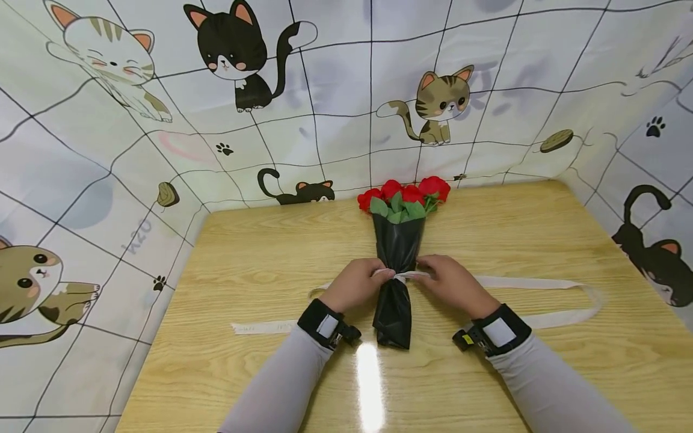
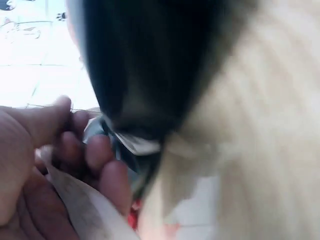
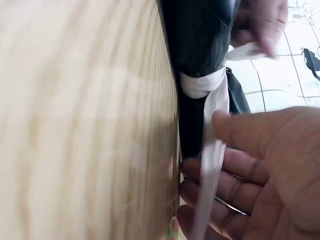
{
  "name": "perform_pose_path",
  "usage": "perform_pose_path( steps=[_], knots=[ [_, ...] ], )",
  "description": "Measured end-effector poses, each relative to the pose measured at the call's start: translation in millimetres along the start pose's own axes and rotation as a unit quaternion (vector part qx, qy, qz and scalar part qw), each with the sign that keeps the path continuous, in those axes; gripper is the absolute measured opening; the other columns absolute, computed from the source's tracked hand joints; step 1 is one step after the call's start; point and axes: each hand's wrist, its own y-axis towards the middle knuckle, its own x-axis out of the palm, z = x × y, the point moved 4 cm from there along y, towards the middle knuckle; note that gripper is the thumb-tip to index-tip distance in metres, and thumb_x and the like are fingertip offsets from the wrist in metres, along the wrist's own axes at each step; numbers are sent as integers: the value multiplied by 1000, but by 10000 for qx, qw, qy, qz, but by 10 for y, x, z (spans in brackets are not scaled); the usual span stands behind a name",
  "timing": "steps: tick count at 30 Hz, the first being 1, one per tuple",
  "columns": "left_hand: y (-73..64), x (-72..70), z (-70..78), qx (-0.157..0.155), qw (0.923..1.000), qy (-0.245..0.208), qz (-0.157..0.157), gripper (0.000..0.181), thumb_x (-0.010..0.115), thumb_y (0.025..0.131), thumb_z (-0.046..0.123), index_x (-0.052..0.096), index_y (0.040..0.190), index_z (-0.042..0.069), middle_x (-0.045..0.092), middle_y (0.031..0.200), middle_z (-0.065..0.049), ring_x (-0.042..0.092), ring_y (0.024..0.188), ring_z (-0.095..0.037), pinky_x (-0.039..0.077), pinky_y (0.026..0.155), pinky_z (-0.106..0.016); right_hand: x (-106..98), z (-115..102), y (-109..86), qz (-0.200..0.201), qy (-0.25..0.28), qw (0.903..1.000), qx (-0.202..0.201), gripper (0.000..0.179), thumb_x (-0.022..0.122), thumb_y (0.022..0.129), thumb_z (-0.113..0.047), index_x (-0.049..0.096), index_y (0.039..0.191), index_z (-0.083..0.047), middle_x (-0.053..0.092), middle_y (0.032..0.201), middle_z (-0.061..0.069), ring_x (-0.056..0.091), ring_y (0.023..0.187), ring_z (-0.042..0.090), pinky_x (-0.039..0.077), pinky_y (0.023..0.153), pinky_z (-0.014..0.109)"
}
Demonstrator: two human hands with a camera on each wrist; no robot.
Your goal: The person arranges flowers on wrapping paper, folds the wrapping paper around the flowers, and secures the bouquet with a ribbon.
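Observation:
A bouquet of red roses (image 1: pixel 391 190) with green leaves lies on the table, its blooms toward the back wall. Black wrapping (image 1: pixel 397 237) covers the stems and narrows at a waist, where a white ribbon (image 3: pixel 200 84) circles it. At the left of this waist, my left hand (image 1: pixel 354 281) pinches one length of the ribbon between thumb and fingers. My right hand (image 1: pixel 452 282) holds the other length on the right side, thumb against the fingers. Seen from the right wrist, the ribbon runs from the band down across the curled fingers (image 3: pixel 240 172).
One ribbon tail (image 1: pixel 557 319) loops out over the right of the wooden table (image 1: pixel 260 258); another end (image 1: pixel 254 328) lies at the left. Cat-printed sheeting (image 1: pixel 346 78) borders the table at the back and sides. Each wrist wears a black strap (image 1: pixel 500 331) with a small camera.

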Motion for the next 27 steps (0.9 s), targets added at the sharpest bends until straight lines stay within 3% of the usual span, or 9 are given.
perform_pose_path(
  steps=[2, 4, 7, 11, 14, 18, 21, 24, 27],
  knots=[
    [-23, -72, 37, 56, 9993, -351, 59, 33, 63, 103, 43, 70, 86, 15, 45, 68, 8, 46, 66, -9, 38, 60, -24, 6, -13, -2, 13, 5, 10000, -3, 14, 72, 98, -18, 75, 105, -6, 73, 96, 6, 66, 87, 21, 54, 80, 42],
    [-51, -142, 70, 156, 9969, -768, 105, 34, 65, 102, 43, 72, 90, 12, 48, 70, 7, 47, 67, -10, 38, 61, -25, 3, -7, -12, 18, -23, 10000, 12, 7, 72, 97, -15, 74, 92, -10, 67, 83, -1, 56, 75, 14, 48, 71, 35],
    [-88, -250, 112, 322, 9908, -1292, 221, 37, 64, 102, 42, 72, 96, 6, 54, 75, 4, 49, 69, -12, 39, 63, -27, -13, 10, -24, 2, -41, 10000, 46, 9, 71, 98, -14, 72, 89, -13, 64, 79, -4, 51, 71, 11, 45, 69, 32],
    [-103, -330, 145, 458, 9809, -1837, 452, 28, 62, 104, 35, 73, 101, 9, 61, 85, -4, 57, 79, -24, 45, 69, -27, -52, 6, -38, -34, -64, 9999, 113, 9, 69, 99, -15, 71, 91, -13, 62, 79, -4, 50, 71, 11, 44, 69, 32],
    [-92, -287, 155, 529, 9685, -2371, 543, 21, 63, 104, 27, 73, 105, 8, 63, 93, -9, 58, 90, -29, 47, 76, -27, -68, 1, -45, -71, -46, 9997, 219, 9, 69, 100, -16, 71, 92, -12, 61, 78, -4, 50, 71, 12, 43, 68, 32],
    [-66, -179, 186, 674, 9522, -2940, 482, 31, 61, 106, 24, 66, 107, -6, 67, 119, -11, 61, 112, -17, 49, 93, -27, -66, 25, -42, -86, -47, 9995, 284, 10, 69, 100, -17, 70, 91, -13, 64, 80, -3, 53, 72, 12, 45, 69, 32],
    [-58, -139, 222, 744, 9433, -3203, 448, 37, 58, 107, 30, 67, 111, -6, 68, 134, -10, 59, 128, -13, 46, 109, -35, -68, 48, -38, -77, -47, 9994, 348, 11, 69, 100, -18, 70, 90, -14, 65, 80, -3, 54, 72, 12, 45, 69, 32],
    [-61, -137, 242, 788, 9311, -3520, 537, 38, 57, 107, 33, 68, 115, -2, 73, 126, -11, 62, 125, -15, 44, 114, -47, -79, 64, -43, -100, -25, 9992, 382, 12, 68, 101, -19, 70, 90, -14, 64, 78, -3, 53, 70, 12, 43, 67, 31],
    [-61, -129, 233, 790, 9201, -3774, 694, 35, 57, 107, 29, 66, 120, -2, 75, 113, -10, 67, 114, -14, 47, 111, -47, -97, 80, -65, -162, -27, 9991, 396, 13, 67, 101, -19, 69, 91, -13, 60, 76, -4, 50, 68, 12, 41, 65, 30]
  ],
)
